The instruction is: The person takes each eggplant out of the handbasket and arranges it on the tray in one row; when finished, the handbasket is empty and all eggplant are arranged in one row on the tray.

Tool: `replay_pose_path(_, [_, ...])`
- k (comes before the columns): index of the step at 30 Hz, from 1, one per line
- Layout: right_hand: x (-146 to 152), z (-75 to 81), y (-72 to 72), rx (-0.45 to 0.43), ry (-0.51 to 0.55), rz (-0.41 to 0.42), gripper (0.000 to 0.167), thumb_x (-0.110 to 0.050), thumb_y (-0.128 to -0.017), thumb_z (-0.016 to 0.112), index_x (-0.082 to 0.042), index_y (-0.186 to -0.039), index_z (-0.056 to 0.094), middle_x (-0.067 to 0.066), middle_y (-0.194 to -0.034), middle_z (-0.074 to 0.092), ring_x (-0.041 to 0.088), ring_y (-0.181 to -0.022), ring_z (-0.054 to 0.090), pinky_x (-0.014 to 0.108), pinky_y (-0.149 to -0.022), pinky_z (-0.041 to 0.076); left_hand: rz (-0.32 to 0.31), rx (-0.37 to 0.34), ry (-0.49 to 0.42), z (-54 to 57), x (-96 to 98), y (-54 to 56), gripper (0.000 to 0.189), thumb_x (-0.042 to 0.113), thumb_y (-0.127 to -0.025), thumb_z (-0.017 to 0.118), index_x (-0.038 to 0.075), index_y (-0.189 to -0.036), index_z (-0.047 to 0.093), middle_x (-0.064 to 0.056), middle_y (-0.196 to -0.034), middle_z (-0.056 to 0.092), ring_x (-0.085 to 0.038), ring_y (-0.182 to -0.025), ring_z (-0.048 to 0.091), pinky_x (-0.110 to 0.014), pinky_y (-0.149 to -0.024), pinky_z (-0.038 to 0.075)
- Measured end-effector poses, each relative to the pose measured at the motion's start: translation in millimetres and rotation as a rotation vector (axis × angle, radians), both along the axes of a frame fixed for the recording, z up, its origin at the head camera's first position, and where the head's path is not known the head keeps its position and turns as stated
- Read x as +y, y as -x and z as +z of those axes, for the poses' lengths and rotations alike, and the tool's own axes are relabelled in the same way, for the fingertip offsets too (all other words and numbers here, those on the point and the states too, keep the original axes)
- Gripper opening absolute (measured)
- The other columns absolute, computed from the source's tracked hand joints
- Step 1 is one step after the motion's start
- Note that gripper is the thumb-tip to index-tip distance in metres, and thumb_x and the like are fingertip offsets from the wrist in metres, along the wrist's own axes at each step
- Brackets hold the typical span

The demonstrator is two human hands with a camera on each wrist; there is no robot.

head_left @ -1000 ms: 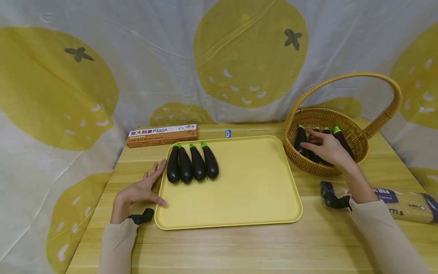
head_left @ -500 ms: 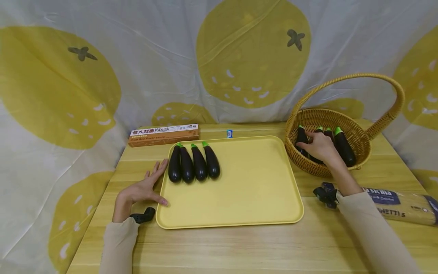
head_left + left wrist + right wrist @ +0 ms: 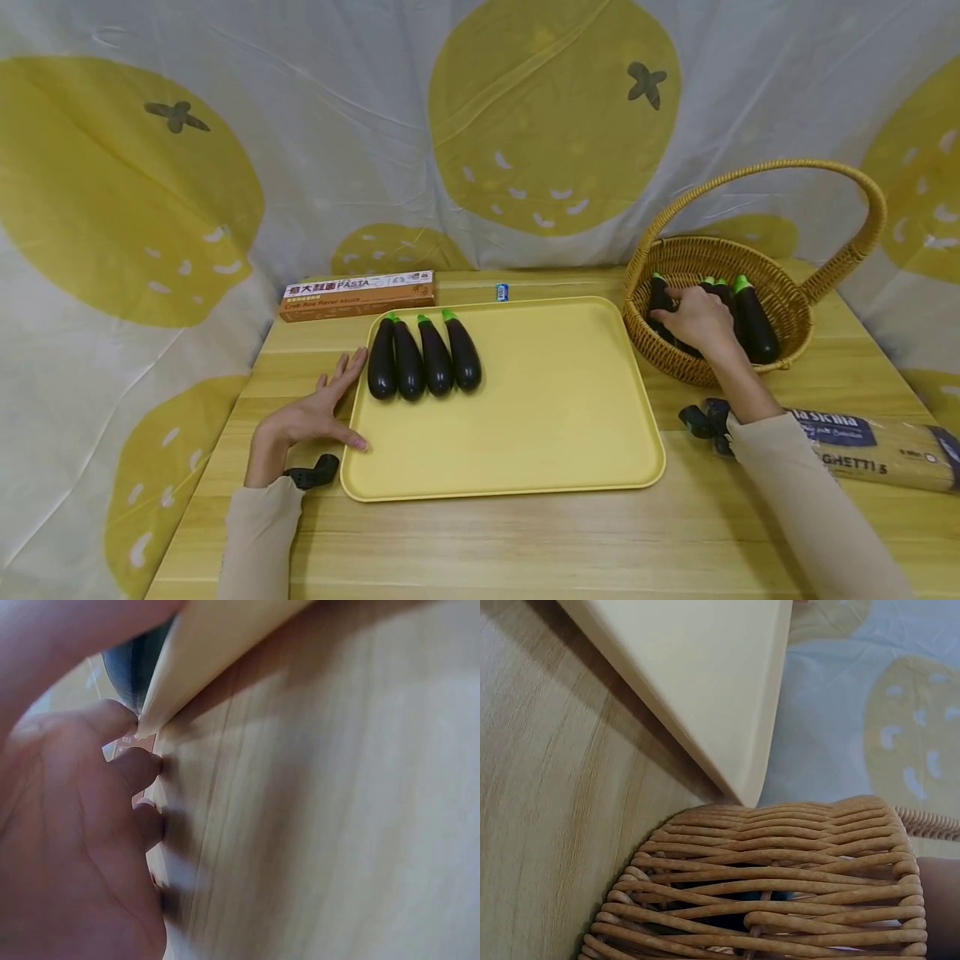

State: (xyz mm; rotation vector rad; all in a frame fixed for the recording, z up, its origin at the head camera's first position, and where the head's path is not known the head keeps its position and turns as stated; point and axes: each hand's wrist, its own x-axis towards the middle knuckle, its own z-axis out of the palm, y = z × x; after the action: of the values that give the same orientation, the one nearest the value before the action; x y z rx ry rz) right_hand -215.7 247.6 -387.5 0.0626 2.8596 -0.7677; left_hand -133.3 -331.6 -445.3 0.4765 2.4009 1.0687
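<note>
In the head view, several dark purple eggplants (image 3: 423, 358) with green stems lie side by side on the left part of a yellow tray (image 3: 555, 400). My left hand (image 3: 307, 417) rests at the tray's left edge with fingers spread, its thumb over the rim. At right, my right hand (image 3: 701, 319) reaches into a wicker basket (image 3: 675, 367); thumb and fingers grip the leftmost eggplant (image 3: 658, 293) there, fingertips mostly hidden. Other eggplants (image 3: 756, 325) lie to the right of that hand. In the right wrist view, the basket's weave (image 3: 780, 877) hides most of the hand.
A pasta box (image 3: 358, 296) lies behind the tray's left corner, and a small blue packet (image 3: 502, 292) sits behind the tray. The basket's tall handle (image 3: 765, 165) arches overhead. A spaghetti bag (image 3: 885, 450) lies partly under the right forearm. A printed cloth hangs behind the table.
My right hand has moved a little left and lower inside the basket, its fingers closing round the leftmost eggplant. My left hand keeps its place at the tray's edge.
</note>
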Motion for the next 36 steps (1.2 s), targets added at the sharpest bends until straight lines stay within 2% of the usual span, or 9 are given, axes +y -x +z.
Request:
replay_pose_path(2, [-1, 0.0, -0.6, 0.001, 0.013, -0.004, 0.064, -0.028, -0.102, 0.064, 0.009, -0.151, 0.044, 0.019, -0.071, 0.071, 0.012, -0.044, 0.028, 0.029, -0.049, 0.027, 0.001, -0.003, -0.003, 0.9, 0.3, 0.0, 0.144, 0.026, -0.071, 0.096, 0.014, -0.167, -0.011, -0.022, -0.169, -0.027, -0.045, -0.153, -0.033, -0.074, -0.118, -0.021])
replay_pose_path(5, [-2, -1.4, -1.3, -0.001, 0.026, -0.018, 0.064, -0.027, -0.102, 0.064, 0.008, -0.151, 0.044, 0.024, -0.081, 0.074, 0.011, -0.043, 0.026, 0.028, -0.048, 0.025, 0.0, -0.005, -0.006, 0.9, 0.3, 0.2, 0.144, 0.027, -0.071, 0.096, 0.014, -0.167, -0.011, -0.022, -0.169, -0.027, -0.046, -0.153, -0.033, -0.074, -0.118, -0.022])
replay_pose_path(7, [-3, -2.7, -1.6, -0.004, 0.026, -0.028, 0.063, -0.026, -0.102, 0.063, 0.008, -0.152, 0.044, 0.02, -0.07, 0.071, 0.011, -0.043, 0.026, 0.027, -0.047, 0.025, -0.001, -0.004, -0.007, 1.0, 0.7, 0.1, 0.144, 0.026, -0.071, 0.096, 0.013, -0.167, -0.011, -0.022, -0.169, -0.026, -0.046, -0.153, -0.033, -0.074, -0.117, -0.022])
replay_pose_path(10, [-3, -3.9, -1.9, -0.006, 0.012, -0.037, 0.062, -0.026, -0.103, 0.063, 0.009, -0.151, 0.044, 0.004, -0.047, 0.048, 0.011, -0.042, 0.026, 0.026, -0.047, 0.024, -0.005, -0.002, -0.014, 0.7, 0.6, -0.1, 0.143, 0.026, -0.072, 0.095, 0.013, -0.166, -0.011, -0.023, -0.169, -0.027, -0.047, -0.152, -0.033, -0.075, -0.117, -0.022])
replay_pose_path(22, [-6, -8.7, 1.7, 0.022, -0.054, -0.042, 0.058, -0.028, -0.103, 0.061, 0.006, -0.149, 0.05, 0.005, -0.049, 0.048, 0.014, -0.045, 0.03, 0.027, -0.048, 0.027, 0.007, -0.008, -0.002, 2.6, 0.6, -1.7, 0.143, 0.026, -0.071, 0.096, 0.015, -0.167, -0.01, -0.025, -0.168, -0.027, -0.047, -0.153, -0.032, -0.075, -0.117, -0.02])
replay_pose_path(26, [-7, -12.4, 2.0, 0.037, -0.046, -0.033, 0.058, -0.028, -0.103, 0.061, 0.006, -0.148, 0.05, 0.021, -0.064, 0.063, 0.014, -0.044, 0.032, 0.028, -0.047, 0.028, 0.002, 0.0, -0.004, 2.8, -0.1, -1.8, 0.144, 0.025, -0.07, 0.096, 0.014, -0.167, -0.01, -0.026, -0.168, -0.027, -0.047, -0.153, -0.031, -0.075, -0.117, -0.02])
replay_pose_path(30, [-8, -14.0, -0.4, 0.03, -0.005, -0.037, 0.061, -0.028, -0.103, 0.06, 0.007, -0.15, 0.046, 0.035, -0.115, 0.069, 0.016, -0.047, 0.036, 0.03, -0.049, 0.03, -0.001, 0.004, 0.001, 3.6, -0.3, -2.1, 0.144, 0.024, -0.07, 0.096, 0.015, -0.167, -0.01, -0.026, -0.168, -0.026, -0.048, -0.153, -0.03, -0.076, -0.117, -0.019])
replay_pose_path(33, [-7, -15.6, -2.5, 0.032, 0.059, -0.042, 0.062, -0.027, -0.103, 0.06, 0.008, -0.152, 0.043, 0.034, -0.102, 0.073, 0.014, -0.043, 0.034, 0.029, -0.047, 0.03, 0.002, -0.002, 0.001, 4.4, 0.3, -2.3, 0.144, 0.024, -0.07, 0.096, 0.015, -0.167, -0.01, -0.026, -0.168, -0.027, -0.049, -0.153, -0.03, -0.076, -0.117, -0.019])
replay_pose_path(36, [-3, -17.7, -4.5, 0.047, 0.117, -0.044, 0.063, -0.026, -0.103, 0.062, 0.008, -0.152, 0.042, 0.014, -0.055, 0.059, 0.011, -0.039, 0.029, 0.026, -0.043, 0.028, 0.006, -0.01, -0.003, 4.8, 0.9, -2.3, 0.144, 0.024, -0.07, 0.097, 0.015, -0.167, -0.01, -0.027, -0.167, -0.027, -0.049, -0.153, -0.03, -0.076, -0.116, -0.019])
